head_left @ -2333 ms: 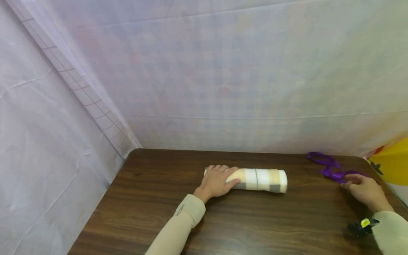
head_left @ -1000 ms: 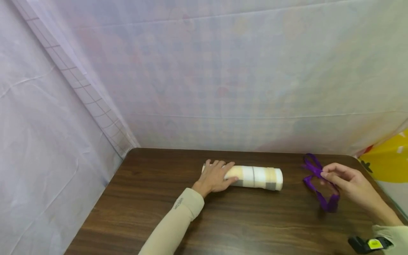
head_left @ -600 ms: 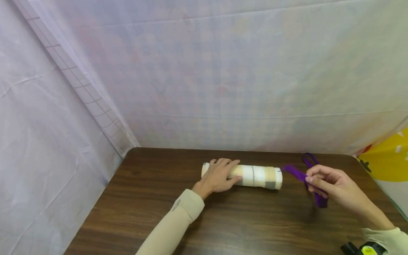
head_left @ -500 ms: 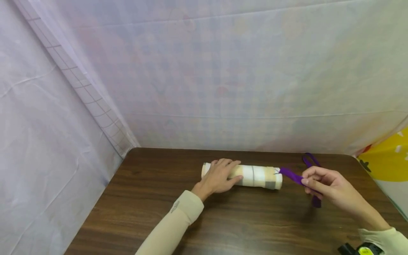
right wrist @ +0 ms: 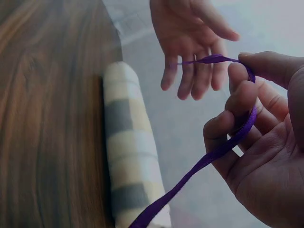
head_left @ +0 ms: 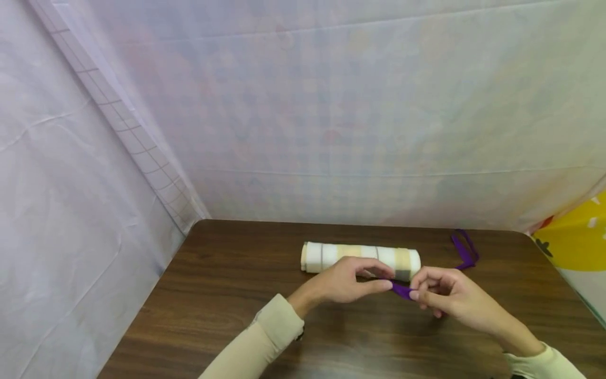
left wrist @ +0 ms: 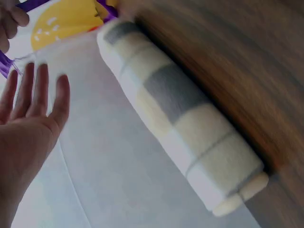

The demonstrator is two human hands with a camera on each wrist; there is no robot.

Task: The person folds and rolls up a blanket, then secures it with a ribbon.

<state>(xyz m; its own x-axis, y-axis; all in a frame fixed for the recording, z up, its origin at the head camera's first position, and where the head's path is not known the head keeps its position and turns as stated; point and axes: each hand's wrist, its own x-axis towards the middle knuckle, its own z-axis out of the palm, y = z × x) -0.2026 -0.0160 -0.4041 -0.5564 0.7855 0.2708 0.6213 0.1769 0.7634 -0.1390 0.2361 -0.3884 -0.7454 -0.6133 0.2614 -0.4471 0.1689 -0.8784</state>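
Note:
A checked fleece cloth in white, yellow and grey (head_left: 326, 256) lies rolled into a tube on the table. In front of its right half, my right hand (head_left: 456, 298) pinches a purple ribbon (head_left: 402, 291) near one end between thumb and forefinger. The right wrist view shows the ribbon (right wrist: 209, 159) passing down across the curled fingers. My left hand (head_left: 343, 281) is off the roll, close to the ribbon's frayed tip. Its fingers are extended, with thumb apart, in the left wrist view (left wrist: 31, 118). Whether they touch the tip is hard to tell.
The brown wood-grain table (head_left: 227, 295) has rounded back corners. White curtain sheeting (head_left: 303, 131) hangs along its back edge and left side. A yellow patterned cloth (head_left: 577, 237) hangs at the right. The ribbon's far loop trails on the table's back right.
My right hand has picked up the ribbon and carried it left, to just in front of the roll. My left hand has come off the roll and moved right towards the ribbon's end.

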